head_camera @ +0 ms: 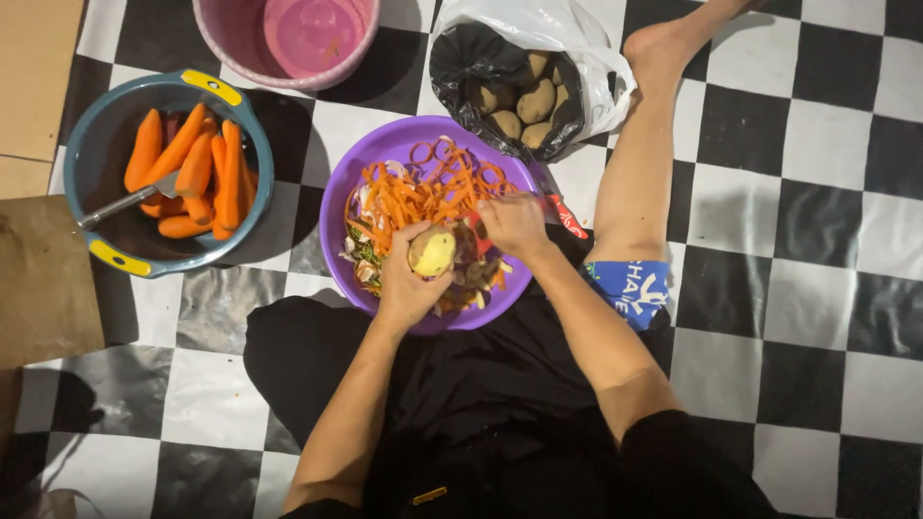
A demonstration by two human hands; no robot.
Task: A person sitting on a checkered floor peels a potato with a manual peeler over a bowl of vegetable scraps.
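Left hand grips the potato over the purple bowl; right hand, clasping a peeler, just right of it

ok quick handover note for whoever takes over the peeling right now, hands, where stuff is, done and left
Left hand holds a partly peeled potato over the purple basin.
Right hand is at the potato; any tool in it is hidden.
Done: peeled carrots lie in the blue bowl; peels fill the basin.
Left: finish this potato; unpeeled potatoes sit in the bag.
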